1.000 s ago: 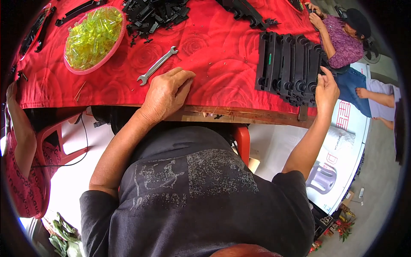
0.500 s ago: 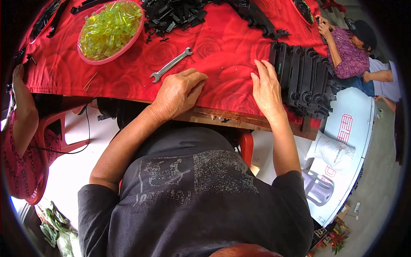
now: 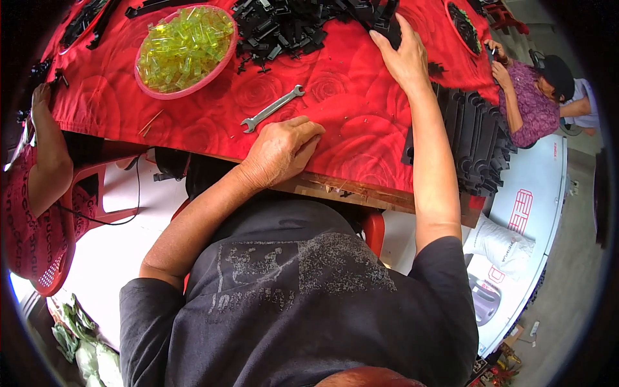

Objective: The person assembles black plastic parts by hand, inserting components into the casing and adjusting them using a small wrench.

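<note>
My left hand [image 3: 284, 148] rests on the table's near edge with its fingers loosely curled together, and nothing shows in it. Just beyond its knuckles lies a silver open-end wrench [image 3: 273, 109], flat on the red cloth. My right arm stretches to the far side of the table. There my right hand [image 3: 407, 59] has its thumb and fingers on either side of a long black plastic part [image 3: 385, 20], gripping its near end. The far end of that part runs out among other black pieces at the picture's upper edge.
A pink-rimmed basket [image 3: 187, 94] holds yellow-green clear plastic pieces. Beside it is a heap of small black parts [image 3: 277, 29]. Long black parts [image 3: 477, 138] are stacked under my right forearm. One person [image 3: 530, 106] works at the right; another person's arm [image 3: 50, 155] shows at the left.
My right hand has moved forward from beside the stacked black parts to the long black part at the far side and taken hold of it. My left hand stays by the wrench.
</note>
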`<state>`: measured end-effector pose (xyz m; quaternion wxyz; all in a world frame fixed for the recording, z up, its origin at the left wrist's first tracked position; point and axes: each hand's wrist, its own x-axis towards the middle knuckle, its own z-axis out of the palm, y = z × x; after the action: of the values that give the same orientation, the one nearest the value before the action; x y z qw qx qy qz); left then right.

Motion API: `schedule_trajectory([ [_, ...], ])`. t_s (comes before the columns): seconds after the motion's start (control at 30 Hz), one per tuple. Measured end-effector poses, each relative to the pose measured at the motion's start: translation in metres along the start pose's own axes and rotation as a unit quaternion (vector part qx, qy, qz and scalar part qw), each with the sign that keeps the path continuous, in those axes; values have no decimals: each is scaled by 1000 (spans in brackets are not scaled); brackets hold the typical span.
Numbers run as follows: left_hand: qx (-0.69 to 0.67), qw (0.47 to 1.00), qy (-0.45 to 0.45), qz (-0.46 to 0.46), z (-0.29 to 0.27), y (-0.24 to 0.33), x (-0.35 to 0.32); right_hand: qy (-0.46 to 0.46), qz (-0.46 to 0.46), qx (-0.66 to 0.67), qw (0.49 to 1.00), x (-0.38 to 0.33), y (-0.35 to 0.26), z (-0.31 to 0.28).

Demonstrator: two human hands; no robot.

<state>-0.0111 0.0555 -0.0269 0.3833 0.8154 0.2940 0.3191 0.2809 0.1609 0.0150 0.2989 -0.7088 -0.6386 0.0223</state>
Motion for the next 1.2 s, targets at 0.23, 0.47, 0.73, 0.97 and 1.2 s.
schedule_trajectory([
  [0.23, -2, 1000, 6, -6, 0, -2, -3, -51, -32, -105, 993, 33, -31, 33],
  [0.47, -7, 1000, 6, -3, 1, 0, 0, 94, -133, -127, 979, 43, 30, 62],
  [0.73, -4, 1000, 9, -2, 0, -2, -2, 150, -145, -35, 977, 2, 14, 47],
  [0.97, -8, 1000, 12, 10, 1, -3, -2, 103, -121, -53, 986, -22, 9, 26],
  [1.2, -16, 999, 25, 21, 2, -4, -2, 102, -147, -43, 983, -74, -33, 4],
])
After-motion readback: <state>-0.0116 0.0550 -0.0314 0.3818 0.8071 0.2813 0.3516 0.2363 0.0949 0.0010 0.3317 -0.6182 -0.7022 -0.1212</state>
